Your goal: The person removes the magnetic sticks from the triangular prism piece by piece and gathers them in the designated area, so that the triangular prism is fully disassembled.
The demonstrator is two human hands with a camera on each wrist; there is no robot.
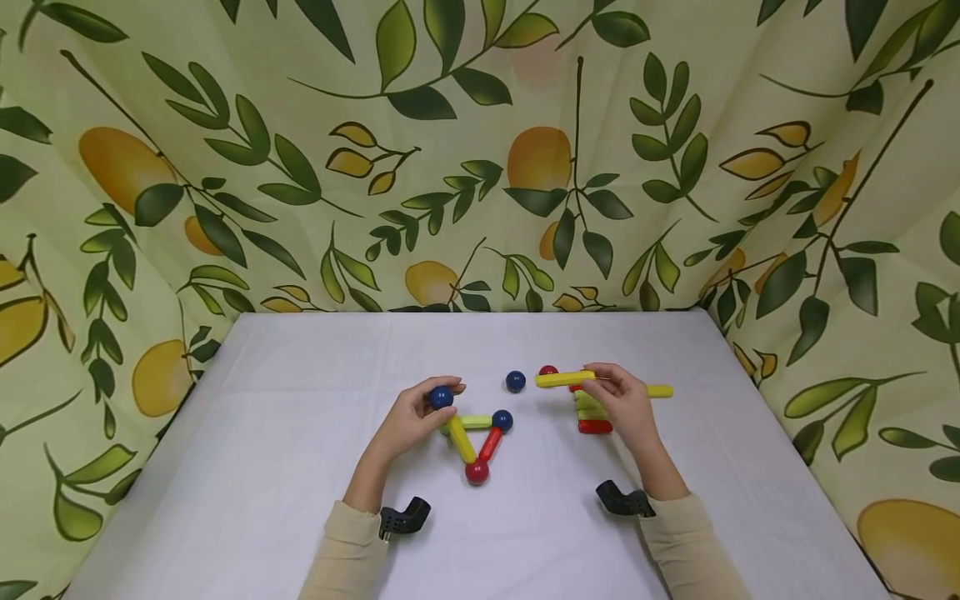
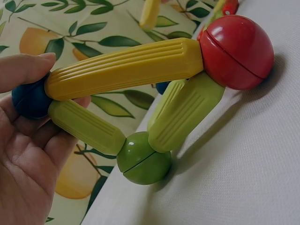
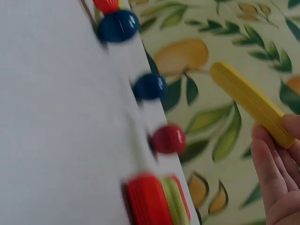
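My left hand (image 1: 408, 421) holds a blue ball (image 1: 441, 397) between thumb and fingers, at the top of a ball-and-rod frame. From that ball a yellow rod (image 2: 126, 68) runs down to a red ball (image 2: 239, 51), and a light green rod (image 2: 86, 126) to a green ball (image 2: 144, 158). Another light green rod (image 2: 187, 110) links the red and green balls. A red rod (image 1: 491, 444) joins the red ball to a second blue ball (image 1: 502, 420). Over the table's right side, my right hand (image 1: 630, 412) pinches a separate yellow rod (image 3: 248, 101) by one end.
A loose blue ball (image 1: 515, 382) and a loose red ball (image 1: 548, 372) lie beyond the frame. Below my right hand is a group of light green rods (image 1: 590, 407) and red rods (image 1: 595, 427). Another yellow rod (image 1: 660, 391) lies to its right. A patterned cloth (image 1: 465, 208) hangs behind the table.
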